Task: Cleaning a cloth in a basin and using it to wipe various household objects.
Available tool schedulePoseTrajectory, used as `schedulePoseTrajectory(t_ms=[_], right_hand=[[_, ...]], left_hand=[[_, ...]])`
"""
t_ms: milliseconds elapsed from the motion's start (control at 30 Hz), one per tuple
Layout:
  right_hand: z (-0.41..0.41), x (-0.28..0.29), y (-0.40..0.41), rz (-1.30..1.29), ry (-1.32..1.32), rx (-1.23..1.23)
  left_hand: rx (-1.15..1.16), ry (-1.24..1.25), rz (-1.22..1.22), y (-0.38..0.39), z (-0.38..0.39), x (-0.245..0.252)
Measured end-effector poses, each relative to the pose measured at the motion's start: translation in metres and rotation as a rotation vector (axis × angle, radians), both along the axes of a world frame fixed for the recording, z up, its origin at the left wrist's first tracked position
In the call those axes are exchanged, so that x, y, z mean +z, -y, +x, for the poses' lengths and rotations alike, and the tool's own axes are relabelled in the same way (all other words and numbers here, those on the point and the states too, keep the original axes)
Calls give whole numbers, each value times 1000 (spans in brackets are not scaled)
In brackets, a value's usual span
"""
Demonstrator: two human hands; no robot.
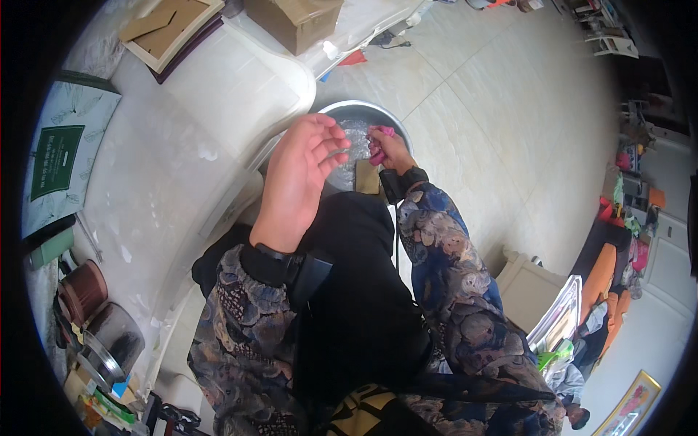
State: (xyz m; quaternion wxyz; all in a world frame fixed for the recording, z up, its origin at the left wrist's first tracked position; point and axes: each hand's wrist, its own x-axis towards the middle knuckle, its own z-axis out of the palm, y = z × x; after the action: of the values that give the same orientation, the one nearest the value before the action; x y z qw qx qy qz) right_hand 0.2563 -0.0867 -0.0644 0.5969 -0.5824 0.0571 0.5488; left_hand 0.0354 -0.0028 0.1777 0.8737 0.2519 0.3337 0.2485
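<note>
My right hand (393, 151) is closed around a crumpled pink cloth (377, 155) over the right side of a round metal basin (401, 121). With its fingers apart and slightly curled, my left hand (305, 163) is raised at the basin's left side and holds nothing. Shiny clear water or wet metal shows in the basin; I cannot tell which. A flat tan rectangular piece (368, 177) lies at the basin's near side, close to my knees, partly hidden.
A white table (218, 92) stands at the left, bearing a cardboard box (300, 22), a picture frame (169, 32), a patterned box (71, 141) and a dark pot (117, 332). Beyond the basin is tiled floor (469, 109). A beige stool-like piece (526, 289) stands right.
</note>
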Motion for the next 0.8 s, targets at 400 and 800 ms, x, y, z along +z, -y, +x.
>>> schedulePoseTrajectory(t_ms=[400, 800], right_hand=[[-1, 33, -6, -213, 16, -6], [-3, 32, -11, -145, -51, -67]], left_hand=[[-5, -2, -37, -1, 20, -5], [-7, 7, -47, 1, 23, -9]])
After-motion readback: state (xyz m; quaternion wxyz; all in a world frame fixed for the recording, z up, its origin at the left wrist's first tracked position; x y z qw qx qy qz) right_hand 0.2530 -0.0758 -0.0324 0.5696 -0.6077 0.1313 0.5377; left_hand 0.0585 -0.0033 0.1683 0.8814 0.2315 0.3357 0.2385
